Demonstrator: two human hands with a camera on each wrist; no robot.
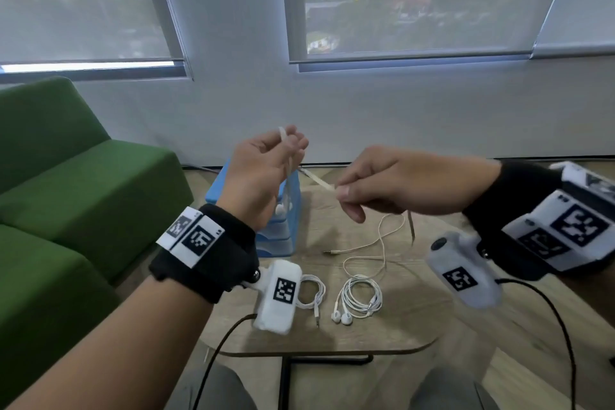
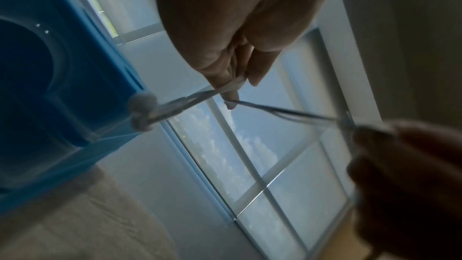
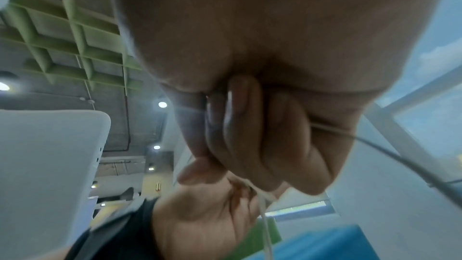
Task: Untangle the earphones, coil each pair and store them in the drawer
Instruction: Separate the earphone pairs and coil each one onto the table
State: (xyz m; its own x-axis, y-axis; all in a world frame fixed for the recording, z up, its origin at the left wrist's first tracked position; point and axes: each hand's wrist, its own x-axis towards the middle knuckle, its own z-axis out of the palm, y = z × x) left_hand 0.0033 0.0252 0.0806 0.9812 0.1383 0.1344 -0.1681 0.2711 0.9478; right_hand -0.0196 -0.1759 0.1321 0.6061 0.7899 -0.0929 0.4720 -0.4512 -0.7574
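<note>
My left hand (image 1: 289, 147) is raised palm up above the drawer unit, gripping a white earphone cable (image 1: 316, 179) looped over its fingers (image 2: 231, 78). The pair's two earbuds (image 1: 283, 208) (image 2: 143, 111) dangle below that hand. My right hand (image 1: 346, 194) pinches the same cable a short way to the right, so it runs taut between both hands (image 2: 282, 111). The rest of the cable hangs down to the table and ends in a plug (image 1: 329, 252). Two coiled white pairs lie on the table: one (image 1: 360, 298) in the middle, one (image 1: 312, 293) partly behind my left wrist camera.
A small blue drawer unit (image 1: 283, 236) (image 2: 62, 86) stands at the table's far left, under my left hand. The wooden table (image 1: 416, 309) has a rounded front edge. A green sofa (image 1: 66, 193) sits to the left, with a wall and windows behind.
</note>
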